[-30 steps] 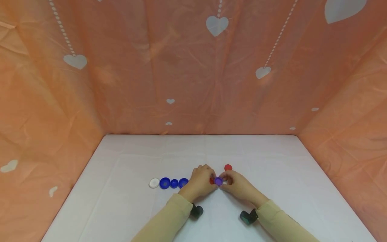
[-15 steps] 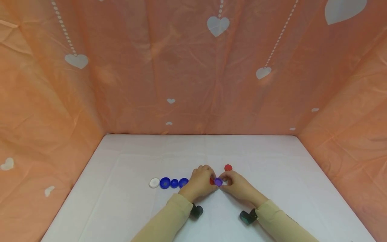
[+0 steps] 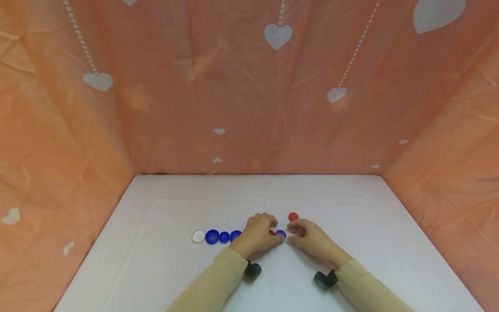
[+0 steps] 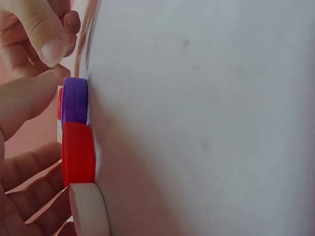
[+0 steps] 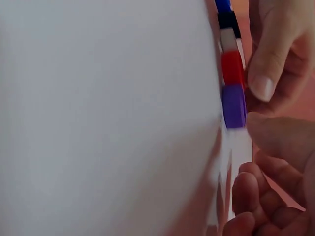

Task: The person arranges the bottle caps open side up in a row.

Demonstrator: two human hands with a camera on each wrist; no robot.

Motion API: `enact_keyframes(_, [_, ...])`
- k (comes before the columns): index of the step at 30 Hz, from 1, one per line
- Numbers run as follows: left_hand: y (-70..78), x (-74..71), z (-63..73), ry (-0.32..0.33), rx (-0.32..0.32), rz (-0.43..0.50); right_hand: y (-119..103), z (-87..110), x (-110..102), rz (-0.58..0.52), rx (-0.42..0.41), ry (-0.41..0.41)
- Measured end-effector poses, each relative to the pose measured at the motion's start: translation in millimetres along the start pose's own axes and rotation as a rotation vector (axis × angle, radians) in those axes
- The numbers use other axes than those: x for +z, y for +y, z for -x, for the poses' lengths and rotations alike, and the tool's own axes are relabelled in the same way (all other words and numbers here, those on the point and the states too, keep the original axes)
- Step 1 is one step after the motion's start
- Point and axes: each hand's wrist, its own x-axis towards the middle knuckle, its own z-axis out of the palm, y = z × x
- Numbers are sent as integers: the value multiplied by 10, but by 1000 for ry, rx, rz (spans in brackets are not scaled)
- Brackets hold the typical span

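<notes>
A purple bottle cap (image 3: 280, 234) lies at the right end of a row of caps on the white table. Left of it sits a red cap (image 4: 78, 153), followed by a white cap (image 4: 90, 209). My left hand (image 3: 257, 234) arches over the row, thumb and fingers apart; its thumb tip is close to the purple cap in the left wrist view. Just right of that cap is my right hand (image 3: 312, 240), fingers loosely bent with nothing between them. Behind it a loose red cap (image 3: 293, 216) lies on the table. My left hand hides part of the row in the head view.
Further left, the row holds a white cap (image 3: 198, 236), a large blue cap (image 3: 212, 236), a small blue cap (image 3: 224, 237) and another blue cap (image 3: 235, 235). A dark cap (image 5: 229, 24) shows in the right wrist view. Orange cloth (image 3: 241, 108) walls the table (image 3: 163, 273).
Both hands were pinching the purple cap between them; now the fingers have spread from it. My right hand has drawn back slightly to the right, and the purple cap stays in the row.
</notes>
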Motion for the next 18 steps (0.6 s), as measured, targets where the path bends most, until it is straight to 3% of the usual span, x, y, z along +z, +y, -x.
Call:
enact_keyframes(6, [27,35,-93,24,6,-3,61,7,-182,-60,67,31])
enact_keyframes(13, [165,56,-247,34,32,9,171,-56,-330,-62,41,80])
enact_keyframes(18, [252,68,-339,38,12,54,229,-110,-340,-91,45,98])
